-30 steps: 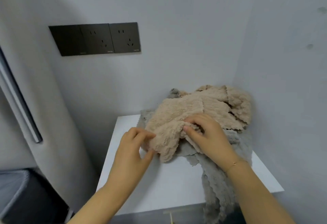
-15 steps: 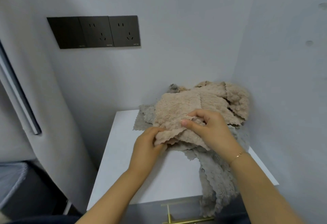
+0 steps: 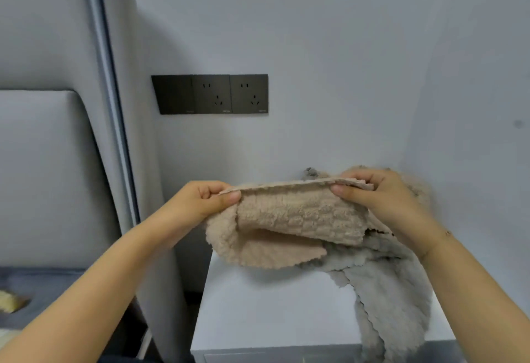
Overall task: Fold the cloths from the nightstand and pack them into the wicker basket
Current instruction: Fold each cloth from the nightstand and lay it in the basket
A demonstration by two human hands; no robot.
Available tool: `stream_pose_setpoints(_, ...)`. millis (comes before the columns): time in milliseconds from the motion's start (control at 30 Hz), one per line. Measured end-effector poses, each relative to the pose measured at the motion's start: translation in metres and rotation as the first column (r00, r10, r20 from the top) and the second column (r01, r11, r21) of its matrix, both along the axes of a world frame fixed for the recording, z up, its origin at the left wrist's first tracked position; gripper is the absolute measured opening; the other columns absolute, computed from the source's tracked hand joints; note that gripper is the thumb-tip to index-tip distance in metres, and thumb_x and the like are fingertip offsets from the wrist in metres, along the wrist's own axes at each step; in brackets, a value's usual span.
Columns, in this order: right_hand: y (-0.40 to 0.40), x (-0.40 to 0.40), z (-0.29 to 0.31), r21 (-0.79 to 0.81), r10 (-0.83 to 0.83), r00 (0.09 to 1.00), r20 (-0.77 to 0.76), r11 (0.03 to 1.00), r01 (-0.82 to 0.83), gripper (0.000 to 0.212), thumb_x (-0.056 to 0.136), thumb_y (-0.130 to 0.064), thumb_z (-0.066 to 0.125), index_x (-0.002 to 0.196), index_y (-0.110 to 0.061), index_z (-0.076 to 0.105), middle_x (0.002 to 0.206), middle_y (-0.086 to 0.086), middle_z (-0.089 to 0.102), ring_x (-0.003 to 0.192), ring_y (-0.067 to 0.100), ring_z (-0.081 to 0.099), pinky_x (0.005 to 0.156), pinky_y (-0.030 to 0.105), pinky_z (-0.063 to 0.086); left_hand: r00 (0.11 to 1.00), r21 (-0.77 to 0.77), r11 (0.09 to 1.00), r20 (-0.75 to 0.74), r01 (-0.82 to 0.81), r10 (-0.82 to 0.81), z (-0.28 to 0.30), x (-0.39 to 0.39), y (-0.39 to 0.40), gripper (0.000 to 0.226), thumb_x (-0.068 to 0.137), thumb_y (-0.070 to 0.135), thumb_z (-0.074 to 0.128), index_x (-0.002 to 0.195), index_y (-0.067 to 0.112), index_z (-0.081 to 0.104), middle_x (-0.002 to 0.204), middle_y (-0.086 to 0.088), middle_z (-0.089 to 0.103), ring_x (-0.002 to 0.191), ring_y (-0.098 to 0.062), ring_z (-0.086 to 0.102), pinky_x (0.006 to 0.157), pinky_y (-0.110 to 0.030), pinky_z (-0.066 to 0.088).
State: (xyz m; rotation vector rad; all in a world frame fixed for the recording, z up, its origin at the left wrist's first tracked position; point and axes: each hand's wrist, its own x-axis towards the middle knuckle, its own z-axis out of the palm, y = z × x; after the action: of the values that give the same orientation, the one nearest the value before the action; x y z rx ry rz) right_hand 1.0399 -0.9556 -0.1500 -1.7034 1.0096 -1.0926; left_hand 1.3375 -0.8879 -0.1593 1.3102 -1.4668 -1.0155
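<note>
Holding a beige cloth stretched between two hands

Pinching opposite ends of the top edge, the left hand (image 3: 205, 203) and the right hand (image 3: 381, 199) hold the beige cloth (image 3: 289, 225) raised above the nightstand (image 3: 266, 308). On each hand the thumb presses the fabric against the curled fingers, so both are clamped on the cloth's edge, which runs taut from one set of fingertips to the other. Below the fingers the fleecy cloth hangs doubled over, its lower flap sagging under the left fingers toward the nightstand's white top.

Beneath and behind the right fingers lies a heap of grey cloth (image 3: 393, 299), spilling over the nightstand's front edge on that side. More beige fabric shows just behind the right knuckles, against the wall.

Above the left fingers, a dark socket panel (image 3: 210, 94) is set in the wall. Well out beyond the left wrist stands a grey padded headboard (image 3: 43, 167).
</note>
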Motion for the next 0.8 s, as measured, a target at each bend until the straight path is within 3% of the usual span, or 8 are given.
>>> stream_pose_setpoints(67, -0.008, 0.011, 0.024, -0.041, -0.048, 0.997, 0.064, 0.998, 0.050, 0.015, 0.072, -0.024, 0.079, 0.083, -0.014, 0.077, 0.077, 0.013, 0.070, 0.075, 0.024, 0.059, 0.072, 0.035, 0.047, 0.995, -0.051, 0.997, 0.075, -0.061, 0.065, 0.030, 0.007, -0.003, 0.026, 0.083, 0.031, 0.066, 0.094, 0.009, 0.074, 0.078, -0.002, 0.074, 0.067, -0.011, 0.068, 0.061, -0.017, 0.052)
stream_pose_setpoints(167, -0.023, 0.024, 0.059, -0.089, -0.089, 0.987, 0.136, 0.991, 0.102, 0.028, 0.080, -0.025, 0.075, 0.071, 0.000, 0.065, 0.068, 0.010, 0.053, 0.062, 0.019, 0.048, 0.060, 0.028, 0.040, 0.981, -0.120, 0.984, 0.124, -0.131, 0.146, 0.070, 0.020, -0.013, 0.028, 0.083, 0.039, 0.067, 0.095, 0.016, 0.076, 0.090, 0.001, 0.076, 0.084, -0.012, 0.071, 0.077, -0.022, 0.055)
stream_pose_setpoints(200, -0.029, 0.027, 0.069, -0.097, -0.090, 0.983, 0.160, 0.990, 0.106, 0.032, 0.082, -0.025, 0.074, 0.065, -0.003, 0.058, 0.066, 0.008, 0.048, 0.060, 0.017, 0.045, 0.059, 0.027, 0.038, 0.982, -0.135, 0.981, 0.110, -0.138, 0.153, 0.082, 0.024, -0.016, 0.027, 0.084, 0.039, 0.066, 0.097, 0.018, 0.076, 0.092, 0.003, 0.076, 0.087, -0.011, 0.071, 0.079, -0.024, 0.054)
stream_pose_setpoints(333, -0.051, 0.039, 0.097, -0.078, -0.109, 0.960, 0.257, 0.988, 0.134, 0.018, 0.090, -0.021, 0.068, 0.077, -0.008, 0.067, 0.074, 0.007, 0.062, 0.076, 0.021, 0.057, 0.076, 0.032, 0.047, 0.981, -0.202, 0.965, 0.071, -0.165, 0.182, 0.118, 0.032, -0.027, 0.023, 0.088, 0.038, 0.065, 0.099, 0.020, 0.075, 0.095, 0.004, 0.076, 0.090, -0.011, 0.071, 0.076, -0.024, 0.050)
stream_pose_setpoints(433, -0.056, 0.042, 0.109, -0.071, -0.113, 0.948, 0.296, 0.988, 0.140, 0.020, 0.093, -0.018, 0.064, 0.096, 0.000, 0.070, 0.092, 0.020, 0.069, 0.091, 0.035, 0.063, 0.095, 0.039, 0.052, 0.972, -0.296, 0.935, 0.063, -0.197, 0.225, 0.130, 0.032, -0.030, 0.021, 0.090, 0.034, 0.065, 0.100, 0.018, 0.075, 0.098, 0.004, 0.075, 0.092, -0.009, 0.070, 0.078, -0.021, 0.050)
stream_pose_setpoints(567, -0.038, 0.030, 0.109, -0.110, -0.028, 0.954, 0.300, 0.992, 0.064, 0.008, 0.090, -0.020, 0.067, 0.087, -0.015, 0.072, 0.085, 0.000, 0.074, 0.100, 0.021, 0.066, 0.094, 0.029, 0.050, 0.960, -0.409, 0.885, 0.070, -0.220, 0.271, 0.127, 0.028, -0.013, 0.018, 0.091, 0.033, 0.064, 0.098, 0.020, 0.075, 0.095, 0.009, 0.074, 0.089, 0.000, 0.066, 0.074, -0.014, 0.047)
stream_pose_setpoints(667, -0.013, 0.014, 0.087, -0.106, 0.030, 0.971, 0.235, 0.994, -0.005, 0.024, 0.083, -0.023, 0.069, 0.097, -0.004, 0.074, 0.098, 0.010, 0.075, 0.097, 0.021, 0.070, 0.086, 0.025, 0.055, 0.948, -0.418, 0.888, 0.154, -0.193, 0.278, 0.103, 0.025, 0.012, 0.016, 0.089, 0.034, 0.064, 0.095, 0.024, 0.075, 0.090, 0.011, 0.072, 0.088, -0.002, 0.065, 0.073, -0.016, 0.048)
stream_pose_setpoints(800, 0.019, -0.010, 0.029, 0.024, 0.105, 0.991, 0.081, 0.994, -0.107, 0.024, 0.078, -0.021, 0.069, 0.092, -0.002, 0.076, 0.097, 0.015, 0.075, 0.095, 0.024, 0.071, 0.091, 0.032, 0.055, 0.964, -0.254, 0.963, 0.220, -0.091, 0.149, 0.042, 0.022, 0.049, 0.016, 0.081, 0.036, 0.067, 0.085, 0.023, 0.077, 0.085, 0.002, 0.074, 0.082, -0.008, 0.068, 0.073, -0.017, 0.051)
